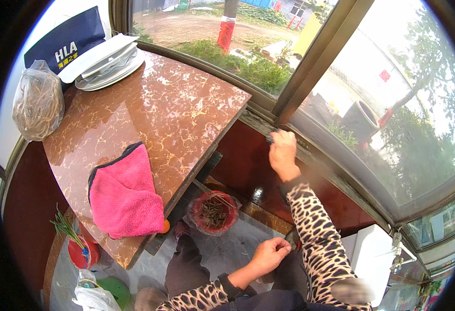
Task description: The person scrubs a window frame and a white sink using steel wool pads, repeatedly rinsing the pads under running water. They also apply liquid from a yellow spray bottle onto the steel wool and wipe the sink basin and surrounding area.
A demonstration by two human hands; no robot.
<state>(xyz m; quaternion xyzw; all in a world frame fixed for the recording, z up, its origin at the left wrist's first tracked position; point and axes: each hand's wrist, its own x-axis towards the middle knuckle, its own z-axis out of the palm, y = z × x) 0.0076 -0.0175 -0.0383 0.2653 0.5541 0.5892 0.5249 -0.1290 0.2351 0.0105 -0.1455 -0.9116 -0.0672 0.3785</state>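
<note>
My right hand (284, 153) reaches out to the metal window sill (264, 123), below the window's upright frame post. Its fingers are closed around a small dark wad (270, 138), possibly a scrubber or rag, mostly hidden by the fingers. Lower down, over my lap, my left hand (265, 256) is loosely curled with thumb and forefinger together. Nothing shows in it. A pink plush cloth (128, 198) with a dark border lies on the brown marbled tabletop (188, 101) to the left.
Stacked white plates (107, 66), a navy bag (68, 37) bearing writing and a plastic bag of brown strands (39, 105) occupy the table's far left. Below are a red bin (214, 212) and a red bucket (83, 252) with green onions. A white cabinet (371, 256) stands right.
</note>
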